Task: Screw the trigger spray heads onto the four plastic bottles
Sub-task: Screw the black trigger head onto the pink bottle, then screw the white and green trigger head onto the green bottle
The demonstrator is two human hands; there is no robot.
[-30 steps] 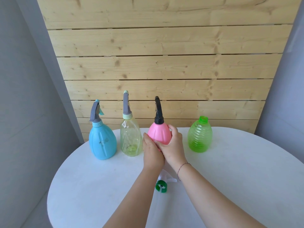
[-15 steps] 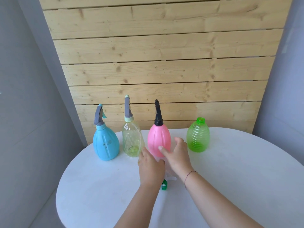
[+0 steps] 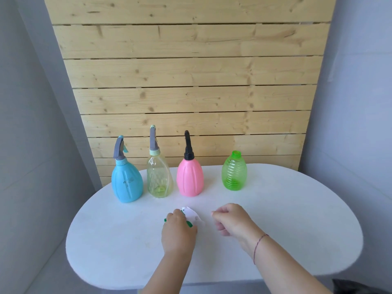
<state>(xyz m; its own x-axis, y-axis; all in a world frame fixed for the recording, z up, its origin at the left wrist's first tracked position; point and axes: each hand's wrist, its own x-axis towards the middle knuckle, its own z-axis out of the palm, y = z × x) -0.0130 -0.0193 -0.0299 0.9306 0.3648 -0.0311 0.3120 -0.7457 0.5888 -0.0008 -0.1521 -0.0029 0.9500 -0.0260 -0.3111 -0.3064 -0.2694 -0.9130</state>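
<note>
Bottle four, the green bottle (image 3: 234,171), lacks its head. My left hand (image 3: 177,230) closes on the white-and-green spray head (image 3: 192,215) before it; my right hand (image 3: 232,218), loosely curled, holds nothing. Next, I seat it squarely.

- I see the blue bottle (image 3: 126,183), clear yellowish bottle (image 3: 159,178) and pink bottle (image 3: 190,177) upright in a row, each capped with a spray head.
- The green bottle (image 3: 234,172) stands open-necked, rightmost.
- The white-and-green spray head (image 3: 192,217) lies on the surface.
</note>
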